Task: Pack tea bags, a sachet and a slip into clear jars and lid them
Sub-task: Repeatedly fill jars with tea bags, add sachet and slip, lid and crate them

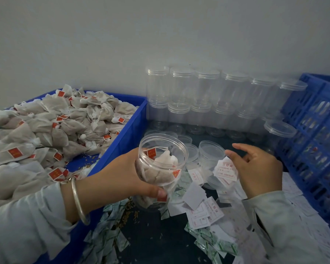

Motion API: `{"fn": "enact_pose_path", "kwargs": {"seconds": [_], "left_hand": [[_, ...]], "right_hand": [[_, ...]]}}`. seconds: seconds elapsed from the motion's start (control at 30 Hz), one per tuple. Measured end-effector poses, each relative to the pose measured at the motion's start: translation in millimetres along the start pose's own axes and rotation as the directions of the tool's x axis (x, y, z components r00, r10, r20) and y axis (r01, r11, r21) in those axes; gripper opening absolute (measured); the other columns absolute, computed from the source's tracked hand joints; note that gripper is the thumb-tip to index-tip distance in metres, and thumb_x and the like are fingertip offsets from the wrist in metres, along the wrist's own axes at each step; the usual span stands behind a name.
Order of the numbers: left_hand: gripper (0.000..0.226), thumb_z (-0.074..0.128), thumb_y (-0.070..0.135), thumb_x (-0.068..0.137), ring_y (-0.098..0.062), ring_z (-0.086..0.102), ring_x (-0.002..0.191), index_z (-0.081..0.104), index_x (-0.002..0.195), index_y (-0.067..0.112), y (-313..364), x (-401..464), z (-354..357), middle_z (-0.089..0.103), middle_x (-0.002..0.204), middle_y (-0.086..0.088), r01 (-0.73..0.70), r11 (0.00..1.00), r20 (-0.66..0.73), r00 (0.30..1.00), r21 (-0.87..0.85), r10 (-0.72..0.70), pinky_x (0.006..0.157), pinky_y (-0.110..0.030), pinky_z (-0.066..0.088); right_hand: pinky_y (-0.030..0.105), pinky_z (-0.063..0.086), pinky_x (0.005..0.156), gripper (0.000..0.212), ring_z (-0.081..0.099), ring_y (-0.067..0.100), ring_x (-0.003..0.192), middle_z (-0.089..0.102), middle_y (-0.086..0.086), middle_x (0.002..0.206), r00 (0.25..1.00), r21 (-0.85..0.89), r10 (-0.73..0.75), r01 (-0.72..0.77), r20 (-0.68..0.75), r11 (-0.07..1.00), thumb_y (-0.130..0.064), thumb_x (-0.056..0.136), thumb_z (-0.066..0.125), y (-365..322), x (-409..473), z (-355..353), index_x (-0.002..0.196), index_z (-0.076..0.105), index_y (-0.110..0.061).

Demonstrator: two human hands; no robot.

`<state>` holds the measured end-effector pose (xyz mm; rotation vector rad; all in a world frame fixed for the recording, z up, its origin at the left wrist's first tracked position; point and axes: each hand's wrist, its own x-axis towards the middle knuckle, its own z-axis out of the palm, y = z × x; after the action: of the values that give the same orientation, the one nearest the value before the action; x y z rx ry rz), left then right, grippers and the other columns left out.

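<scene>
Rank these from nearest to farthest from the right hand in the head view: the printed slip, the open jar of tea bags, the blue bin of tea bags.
1. The printed slip: at the right hand, by its fingers.
2. The open jar: to its left, held in the left hand.
3. The blue bin: farthest, at the far left.
</scene>
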<state>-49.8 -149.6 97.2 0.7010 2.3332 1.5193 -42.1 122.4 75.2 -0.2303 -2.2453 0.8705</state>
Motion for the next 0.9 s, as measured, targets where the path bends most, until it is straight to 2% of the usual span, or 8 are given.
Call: {"fn": "enact_pose_path", "kwargs": {"seconds": [0.13, 0.27, 0.37, 0.47, 0.57, 0.7, 0.8, 0.9], "left_hand": [[0.074, 0.090, 0.044, 0.044, 0.006, 0.063, 0.097, 0.057, 0.110, 0.041, -1, 0, -1, 0.068, 0.106, 0.023, 0.012, 1.000, 0.016, 1.000, 0.001, -0.012, 0.073, -0.002, 0.045], [0.073, 0.089, 0.047, 0.041, 0.006, 0.063, 0.097, 0.057, 0.106, 0.047, -1, 0, -1, 0.068, 0.106, 0.024, 0.019, 1.000, 0.013, 1.000, 0.009, -0.019, 0.073, -0.002, 0.045], [0.075, 0.090, 0.047, 0.040, 0.007, 0.063, 0.097, 0.056, 0.108, 0.045, -2, 0, -1, 0.067, 0.106, 0.025, 0.026, 1.000, 0.012, 1.000, 0.013, -0.027, 0.072, -0.001, 0.045], [0.078, 0.089, 0.048, 0.038, 0.008, 0.063, 0.096, 0.056, 0.108, 0.043, -3, 0, -1, 0.067, 0.105, 0.025, 0.042, 0.999, 0.009, 0.999, 0.018, -0.042, 0.071, -0.001, 0.044], [0.075, 0.090, 0.048, 0.039, 0.009, 0.062, 0.097, 0.056, 0.106, 0.047, -3, 1, -1, 0.066, 0.106, 0.027, 0.051, 0.998, 0.010, 0.999, 0.039, -0.052, 0.072, 0.000, 0.044], [0.076, 0.092, 0.042, 0.040, 0.007, 0.063, 0.095, 0.056, 0.107, 0.042, -3, 1, 0, 0.068, 0.104, 0.025, 0.071, 0.996, 0.047, 0.996, 0.044, -0.073, 0.071, -0.001, 0.045], [0.074, 0.090, 0.036, 0.044, 0.005, 0.065, 0.095, 0.056, 0.110, 0.037, -2, 0, 0, 0.069, 0.104, 0.022, 0.084, 0.996, 0.068, 0.994, 0.027, -0.085, 0.070, -0.003, 0.046], [0.075, 0.090, 0.032, 0.047, 0.003, 0.065, 0.098, 0.056, 0.114, 0.037, -2, -1, 0, 0.068, 0.107, 0.021, 0.100, 0.995, 0.078, 0.992, 0.013, -0.100, 0.072, -0.005, 0.048]], "right_hand": [[0.014, 0.038, 0.056, 0.042, 0.054, -0.001, 0.056, 0.054, -0.012, 0.055, 0.993, 0.015, 0.092, -0.094, 0.071, 0.995, -0.024, 0.073, 0.080, 5, -2, 1, 0.112, 0.069, -0.013], [0.013, 0.044, 0.057, 0.048, 0.059, -0.001, 0.067, 0.071, -0.002, 0.078, 0.950, 0.059, 0.215, -0.234, 0.225, 0.971, -0.012, 0.076, 0.077, 16, -1, 0, 0.122, 0.063, -0.015], [0.007, 0.040, 0.055, 0.044, 0.055, -0.008, 0.073, 0.071, -0.002, 0.096, 0.926, 0.019, 0.226, -0.243, 0.303, 0.970, -0.009, 0.080, 0.073, 25, -1, -1, 0.123, 0.063, -0.017], [0.005, 0.041, 0.050, 0.041, 0.053, -0.011, 0.073, 0.069, -0.005, 0.097, 0.932, 0.032, 0.205, -0.224, 0.300, 0.974, -0.008, 0.081, 0.072, 22, -3, -5, 0.120, 0.064, -0.018], [0.011, 0.050, 0.062, 0.039, 0.059, -0.005, 0.070, 0.065, -0.015, 0.084, 0.981, 0.164, 0.104, -0.131, 0.166, 0.978, -0.006, 0.080, 0.071, 5, -3, -10, 0.117, 0.065, -0.016], [0.005, 0.049, 0.061, 0.038, 0.064, -0.009, 0.074, 0.063, -0.021, 0.083, 0.992, 0.428, -0.124, 0.125, -0.029, 0.895, -0.008, 0.080, 0.070, -50, 0, -15, 0.114, 0.060, -0.023], [0.008, 0.052, 0.061, 0.035, 0.065, -0.001, 0.074, 0.065, -0.014, 0.084, 0.943, 0.430, -0.330, 0.314, -0.039, 0.847, -0.007, 0.081, 0.070, -89, -5, -3, 0.114, 0.062, -0.017], [0.014, 0.054, 0.071, 0.033, 0.064, 0.006, 0.072, 0.068, -0.001, 0.093, 0.909, 0.373, -0.416, 0.375, 0.033, 0.849, -0.012, 0.083, 0.070, -102, -5, 13, 0.115, 0.066, -0.008]]}}
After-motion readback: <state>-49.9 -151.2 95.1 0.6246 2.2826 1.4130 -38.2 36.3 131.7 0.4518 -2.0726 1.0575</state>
